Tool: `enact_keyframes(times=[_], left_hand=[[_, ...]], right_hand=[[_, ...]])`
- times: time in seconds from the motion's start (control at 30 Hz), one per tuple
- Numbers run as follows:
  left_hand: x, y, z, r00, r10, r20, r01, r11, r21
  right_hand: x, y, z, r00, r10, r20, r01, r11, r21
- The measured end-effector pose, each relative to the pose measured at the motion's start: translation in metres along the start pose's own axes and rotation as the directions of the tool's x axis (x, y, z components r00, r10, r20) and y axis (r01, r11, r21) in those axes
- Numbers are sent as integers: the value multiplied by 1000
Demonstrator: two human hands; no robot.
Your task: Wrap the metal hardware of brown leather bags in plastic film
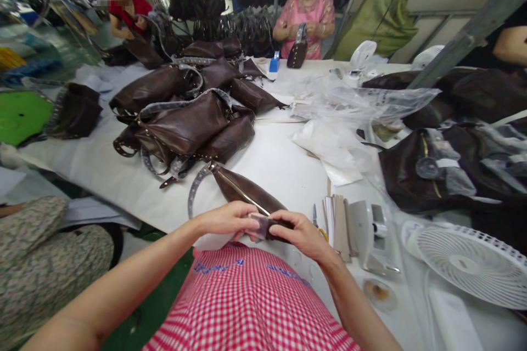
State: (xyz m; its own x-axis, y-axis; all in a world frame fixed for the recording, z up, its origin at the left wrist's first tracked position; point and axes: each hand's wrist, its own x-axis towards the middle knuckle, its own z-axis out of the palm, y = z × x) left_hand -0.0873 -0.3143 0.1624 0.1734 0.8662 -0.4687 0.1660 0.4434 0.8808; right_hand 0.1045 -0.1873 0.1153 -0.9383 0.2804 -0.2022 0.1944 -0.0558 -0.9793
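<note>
A dark brown leather handbag (236, 189) with a gold zipper lies on the table right in front of me. Its studded strap, wrapped in clear film (195, 189), loops out to the left. My left hand (233, 219) pinches a piece of clear plastic film (260, 226) against a dark brown strap-like part at the bag's near side. That same dark part is gripped by my right hand (296, 231), thumb and fingers closed around it. A loose translucent sheet (212, 241) hangs below my left hand. The fingertips partly hide how the film sits.
More brown handbags (185, 126) are heaped at left. Plastic bags (337, 142) lie beyond my right hand. Scissors (316, 216), card strips (340, 227), a tape dispenser (373, 236) and a white fan (469, 260) stand at right. Two people work across the table.
</note>
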Motion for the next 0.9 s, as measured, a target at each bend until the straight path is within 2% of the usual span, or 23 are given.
enact_keyframes(times=[0.13,0.23,0.37,0.47,0.6,0.67,0.8,0.9], left_hand=[[-1,-7,15,989,-68,-129,57,995,-84],[-4,-7,19,989,-62,-133,46,992,-119],[-9,-7,16,1000,-12,-21,8,984,-180],[-12,-9,11,999,-4,50,13,983,-185],[-13,-6,6,990,-64,126,82,987,-139],[-11,-5,4,988,-44,145,63,990,-127],[-6,-7,0,993,36,109,-24,994,-110],[-4,-8,-2,989,6,147,20,984,-178]], right_hand=[[-5,-6,5,990,63,-124,-89,972,-218],[-12,-10,7,984,74,-162,-129,924,-361],[-16,-10,12,988,83,-129,-111,967,-230],[-16,-8,15,994,46,-104,-63,983,-171],[-17,-9,16,997,-24,-70,6,972,-237],[-17,-8,16,997,-45,-67,25,960,-280],[-16,-6,17,995,-61,-82,30,942,-336],[-14,-5,16,994,-68,-87,34,938,-346]])
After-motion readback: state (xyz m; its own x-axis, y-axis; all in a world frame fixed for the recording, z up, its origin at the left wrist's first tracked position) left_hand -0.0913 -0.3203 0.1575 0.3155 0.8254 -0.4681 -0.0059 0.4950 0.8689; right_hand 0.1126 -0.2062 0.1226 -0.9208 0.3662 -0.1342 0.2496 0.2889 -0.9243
